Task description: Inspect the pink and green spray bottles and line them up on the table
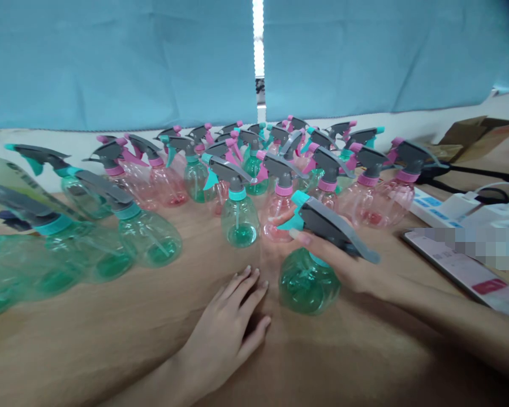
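A green see-through spray bottle (309,285) with a grey and teal trigger head is in my right hand (337,254). The fingers of that hand wrap round the neck and trigger, and the bottle leans a little. My left hand (233,319) lies palm down on the wooden table (186,339), fingers spread, holding nothing, just left of the held bottle. Behind the hands stands another green spray bottle (240,220), upright, beside a pink spray bottle (280,212) partly hidden by my right fingers.
Several green spray bottles (150,237) line the left side. Pink and green ones crowd the back before a blue curtain (110,62). At the right are a phone (462,271), a power strip (428,206) with white plugs, dark cables and a cardboard box (470,138).
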### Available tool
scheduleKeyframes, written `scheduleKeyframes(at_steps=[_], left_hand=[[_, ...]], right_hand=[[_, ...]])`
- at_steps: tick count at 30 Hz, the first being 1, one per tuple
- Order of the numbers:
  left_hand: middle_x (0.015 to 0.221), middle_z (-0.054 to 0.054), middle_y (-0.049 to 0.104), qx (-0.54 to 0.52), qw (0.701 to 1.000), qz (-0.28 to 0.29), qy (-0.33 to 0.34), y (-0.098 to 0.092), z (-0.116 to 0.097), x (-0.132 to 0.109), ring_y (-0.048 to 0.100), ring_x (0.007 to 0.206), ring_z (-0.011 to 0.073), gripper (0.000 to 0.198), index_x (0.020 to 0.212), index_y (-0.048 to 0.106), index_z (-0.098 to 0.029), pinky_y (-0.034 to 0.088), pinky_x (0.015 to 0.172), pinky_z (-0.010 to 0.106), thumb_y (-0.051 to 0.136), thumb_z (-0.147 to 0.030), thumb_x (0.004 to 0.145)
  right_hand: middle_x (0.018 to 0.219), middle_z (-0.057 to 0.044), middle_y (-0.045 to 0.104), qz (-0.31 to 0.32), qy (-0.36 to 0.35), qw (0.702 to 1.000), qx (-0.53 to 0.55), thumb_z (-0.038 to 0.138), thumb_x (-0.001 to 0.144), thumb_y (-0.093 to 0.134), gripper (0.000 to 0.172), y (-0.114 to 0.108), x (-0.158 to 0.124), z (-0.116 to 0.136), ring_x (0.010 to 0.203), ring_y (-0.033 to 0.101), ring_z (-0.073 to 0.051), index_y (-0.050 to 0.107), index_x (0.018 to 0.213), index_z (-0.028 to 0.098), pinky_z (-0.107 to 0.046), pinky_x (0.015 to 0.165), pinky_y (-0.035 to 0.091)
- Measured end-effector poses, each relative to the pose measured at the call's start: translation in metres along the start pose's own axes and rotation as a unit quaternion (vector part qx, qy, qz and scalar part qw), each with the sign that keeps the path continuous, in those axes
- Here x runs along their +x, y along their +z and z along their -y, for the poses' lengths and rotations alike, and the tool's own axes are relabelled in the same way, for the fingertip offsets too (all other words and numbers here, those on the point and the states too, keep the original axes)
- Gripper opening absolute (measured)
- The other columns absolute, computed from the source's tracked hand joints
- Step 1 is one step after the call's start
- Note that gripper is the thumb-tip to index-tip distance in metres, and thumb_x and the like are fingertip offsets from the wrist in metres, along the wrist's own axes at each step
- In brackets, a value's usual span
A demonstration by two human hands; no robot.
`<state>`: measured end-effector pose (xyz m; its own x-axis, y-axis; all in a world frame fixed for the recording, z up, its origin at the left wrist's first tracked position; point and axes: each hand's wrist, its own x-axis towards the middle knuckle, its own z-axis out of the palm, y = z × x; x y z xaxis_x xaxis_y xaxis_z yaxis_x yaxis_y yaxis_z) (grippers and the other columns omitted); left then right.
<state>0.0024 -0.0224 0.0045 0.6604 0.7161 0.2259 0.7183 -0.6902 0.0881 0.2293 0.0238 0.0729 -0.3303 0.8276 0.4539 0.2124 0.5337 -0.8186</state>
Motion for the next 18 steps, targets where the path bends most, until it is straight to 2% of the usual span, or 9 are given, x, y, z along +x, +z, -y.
scheduleKeyframes(at_steps=[5, 15, 18], left_hand=[[0.141, 0.013, 0.048, -0.002, 1.000, -0.006, -0.002, -0.0006, 0.0001, 0.0005, 0.041, 0.132, 0.0283, 0.041, 0.133, 0.050, -0.013, 0.039, 0.104, 0.047, 0.046, -0.034, 0.097], [0.141, 0.013, 0.048, 0.012, 1.000, 0.006, 0.002, -0.0006, 0.0001, 0.0010, 0.041, 0.132, 0.0282, 0.042, 0.132, 0.051, -0.012, 0.038, 0.105, 0.047, 0.046, -0.034, 0.097], [0.141, 0.013, 0.048, 0.014, 1.000, 0.006, 0.003, 0.0000, 0.0002, 0.0007, 0.041, 0.132, 0.0285, 0.042, 0.132, 0.051, -0.012, 0.038, 0.105, 0.047, 0.047, -0.034, 0.097]], right_hand=[[0.065, 0.007, 0.047, -0.006, -0.010, 1.000, 0.016, 0.029, 0.089, 0.056, 0.003, 0.0003, 0.0010, -0.0019, 0.054, 0.038, -0.009, 0.056, 0.088, 0.026, -0.024, 0.052, 0.033], [0.062, 0.007, 0.041, 0.001, 0.006, 1.000, 0.010, 0.030, 0.090, 0.055, 0.005, 0.0009, 0.0012, -0.0001, 0.056, 0.036, -0.009, 0.053, 0.090, 0.026, -0.024, 0.053, 0.032], [0.060, 0.008, 0.038, -0.002, -0.002, 1.000, 0.007, 0.030, 0.091, 0.054, 0.010, 0.0012, 0.0007, 0.0001, 0.055, 0.033, -0.009, 0.051, 0.083, 0.025, -0.023, 0.051, 0.031]])
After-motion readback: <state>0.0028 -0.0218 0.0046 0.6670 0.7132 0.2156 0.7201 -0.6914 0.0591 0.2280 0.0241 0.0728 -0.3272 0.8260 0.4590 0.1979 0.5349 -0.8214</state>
